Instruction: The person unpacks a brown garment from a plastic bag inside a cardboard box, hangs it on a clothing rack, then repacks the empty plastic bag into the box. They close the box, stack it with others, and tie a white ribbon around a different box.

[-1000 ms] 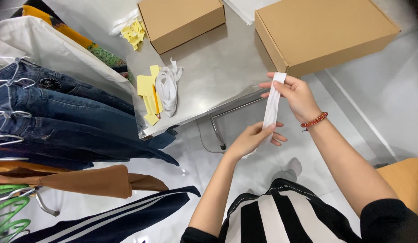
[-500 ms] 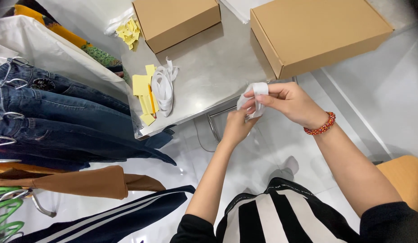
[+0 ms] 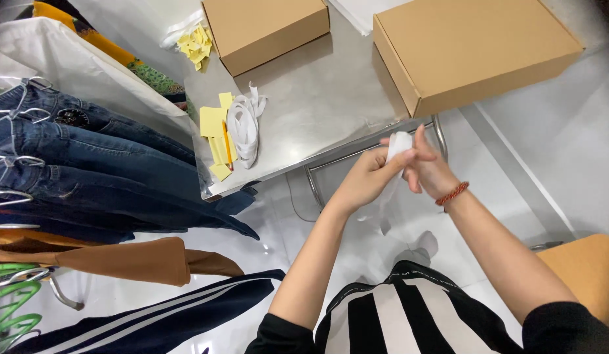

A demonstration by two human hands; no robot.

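Note:
Both my hands meet just below the front edge of the steel table. My left hand and my right hand hold a white strip between them, bunched at the fingertips with a loose end hanging down under the hands. A red bead bracelet circles my right wrist. On the table to the left lies a bundle of white strips beside several yellow paper slips.
Two brown cardboard boxes stand on the table, a small box at the back and a large box at the right. Jeans and other garments hang on a rack at the left. A tan seat is at the lower right.
The white strip was stretched out long between my hands; now the hands have come together and the strip is gathered up at the fingertips.

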